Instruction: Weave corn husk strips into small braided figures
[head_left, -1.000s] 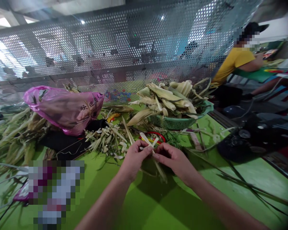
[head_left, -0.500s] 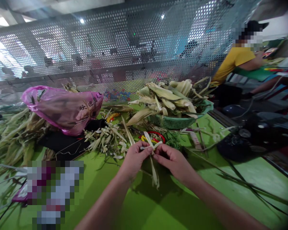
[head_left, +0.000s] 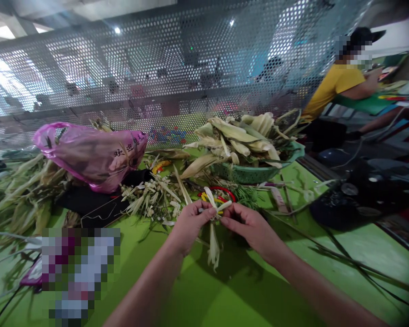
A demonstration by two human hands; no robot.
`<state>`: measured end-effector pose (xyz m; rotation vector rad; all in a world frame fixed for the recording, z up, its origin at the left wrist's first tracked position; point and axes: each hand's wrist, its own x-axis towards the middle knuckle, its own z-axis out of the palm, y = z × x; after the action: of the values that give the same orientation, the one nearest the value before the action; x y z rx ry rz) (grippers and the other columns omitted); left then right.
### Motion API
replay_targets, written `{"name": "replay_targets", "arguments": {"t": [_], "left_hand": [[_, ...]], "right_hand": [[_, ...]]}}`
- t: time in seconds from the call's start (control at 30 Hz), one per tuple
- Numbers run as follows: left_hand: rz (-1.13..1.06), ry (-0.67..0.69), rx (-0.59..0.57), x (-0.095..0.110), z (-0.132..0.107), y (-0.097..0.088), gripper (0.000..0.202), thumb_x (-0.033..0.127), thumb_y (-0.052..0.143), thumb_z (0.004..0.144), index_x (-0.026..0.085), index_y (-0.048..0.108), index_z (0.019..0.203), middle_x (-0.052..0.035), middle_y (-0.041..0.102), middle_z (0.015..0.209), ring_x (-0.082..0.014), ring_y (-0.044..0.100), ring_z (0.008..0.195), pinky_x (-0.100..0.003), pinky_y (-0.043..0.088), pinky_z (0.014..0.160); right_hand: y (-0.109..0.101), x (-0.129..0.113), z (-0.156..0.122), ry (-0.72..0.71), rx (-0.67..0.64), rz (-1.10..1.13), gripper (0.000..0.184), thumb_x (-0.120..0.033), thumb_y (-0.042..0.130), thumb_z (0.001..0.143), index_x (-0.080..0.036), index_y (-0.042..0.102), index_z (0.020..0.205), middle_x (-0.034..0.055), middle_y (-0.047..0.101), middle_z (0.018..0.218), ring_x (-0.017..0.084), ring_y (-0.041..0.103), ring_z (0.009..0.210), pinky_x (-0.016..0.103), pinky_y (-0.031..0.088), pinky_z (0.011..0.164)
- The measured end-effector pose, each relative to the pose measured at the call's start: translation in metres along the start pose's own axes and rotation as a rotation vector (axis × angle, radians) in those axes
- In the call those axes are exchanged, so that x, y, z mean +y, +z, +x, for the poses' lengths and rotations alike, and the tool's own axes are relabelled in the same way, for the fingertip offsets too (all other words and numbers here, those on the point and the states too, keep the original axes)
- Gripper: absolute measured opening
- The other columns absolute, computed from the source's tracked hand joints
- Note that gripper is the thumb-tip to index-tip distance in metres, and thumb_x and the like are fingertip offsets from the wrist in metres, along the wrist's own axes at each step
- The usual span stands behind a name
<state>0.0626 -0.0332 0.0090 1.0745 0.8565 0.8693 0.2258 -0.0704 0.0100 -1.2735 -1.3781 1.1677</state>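
Observation:
Above the near middle of the green table, my left hand (head_left: 191, 225) pinches a small bundle of pale corn husk strips (head_left: 214, 250) between thumb and fingers. Closed at the bundle's right side is my right hand (head_left: 247, 225), its fingertips on the husk by the crossing point. One strip sticks up from the crossing, another points right, and a wider one hangs below. Just behind the fingers lies a red and yellow looped thing (head_left: 230, 191), partly covered by the hands. Green shredded strands (head_left: 247, 198) lie to its right.
A green basket (head_left: 247, 175) heaped with dry corn husks stands behind. Left are a pink plastic bag (head_left: 85, 156), cut husk scraps (head_left: 153, 197) and more husks (head_left: 23, 190). A perforated metal screen (head_left: 157, 68) runs behind. A person in yellow (head_left: 347, 84) sits at right.
The hanging husk strip has swung slightly left and shows a broader face. Both hands keep their grip in nearly the same place. The view has shifted very slightly.

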Motion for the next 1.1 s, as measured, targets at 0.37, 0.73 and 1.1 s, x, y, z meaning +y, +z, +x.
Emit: {"name": "replay_targets", "arguments": {"t": [0.37, 0.73, 1.1], "left_hand": [[0.093, 0.029, -0.151, 0.000, -0.002, 0.002, 0.034, 0.033, 0.080, 0.062, 0.015, 0.057, 0.079, 0.0035, 0.052, 0.071, -0.0086, 0.045, 0.065, -0.021, 0.032, 0.061], [0.022, -0.015, -0.183, 0.001, -0.005, 0.003, 0.036, 0.037, 0.081, 0.060, 0.015, 0.061, 0.079, 0.0020, 0.053, 0.070, -0.0088, 0.045, 0.064, -0.023, 0.033, 0.063], [0.139, 0.016, -0.249, 0.004, -0.005, 0.001, 0.032, 0.036, 0.075, 0.068, 0.015, 0.063, 0.087, 0.0017, 0.055, 0.071, -0.0099, 0.046, 0.065, -0.022, 0.034, 0.063]], "right_hand": [[-0.002, 0.002, 0.001, 0.015, 0.149, 0.237, 0.019, -0.034, 0.072, 0.074, -0.019, 0.060, 0.074, -0.0034, 0.051, 0.068, 0.012, 0.042, 0.064, 0.025, 0.034, 0.061], [-0.004, 0.003, 0.000, -0.001, 0.155, 0.215, 0.017, -0.031, 0.066, 0.077, -0.020, 0.056, 0.069, -0.0038, 0.048, 0.063, 0.013, 0.041, 0.059, 0.026, 0.033, 0.057], [-0.017, -0.008, 0.001, 0.029, -0.005, 0.215, 0.024, -0.037, 0.071, 0.075, -0.019, 0.066, 0.090, 0.0028, 0.063, 0.088, 0.018, 0.054, 0.083, 0.030, 0.041, 0.076]]}}
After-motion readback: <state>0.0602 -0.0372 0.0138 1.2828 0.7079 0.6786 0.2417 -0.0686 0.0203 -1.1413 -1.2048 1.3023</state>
